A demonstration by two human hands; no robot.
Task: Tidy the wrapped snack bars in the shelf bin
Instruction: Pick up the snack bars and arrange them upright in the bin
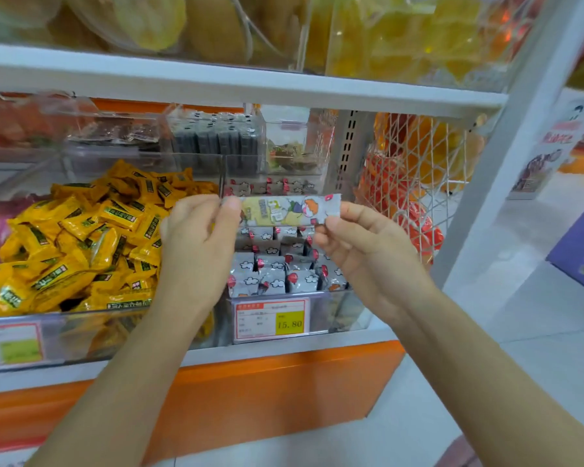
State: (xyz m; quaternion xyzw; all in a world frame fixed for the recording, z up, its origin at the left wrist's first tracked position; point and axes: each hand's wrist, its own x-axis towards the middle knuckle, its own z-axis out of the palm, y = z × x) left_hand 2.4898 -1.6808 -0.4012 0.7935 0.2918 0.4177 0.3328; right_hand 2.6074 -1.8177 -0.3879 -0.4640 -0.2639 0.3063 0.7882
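Observation:
A wrapped snack bar (284,210) with a cartoon print is held level above a clear shelf bin (334,308). My left hand (199,244) pinches its left end between thumb and fingers. My right hand (361,241) pinches its right end the same way. Below it, several grey wrapped bars (277,271) with cloud prints stand on end in rows inside the bin. A price tag (272,320) reading 15.80 hangs on the bin's front.
A bin of yellow wrapped snacks (81,244) sits to the left. Clear boxes of dark snacks (216,136) stand behind. A white shelf board (250,85) runs overhead. A net bag of orange packs (415,183) hangs at right beside a white post (506,156).

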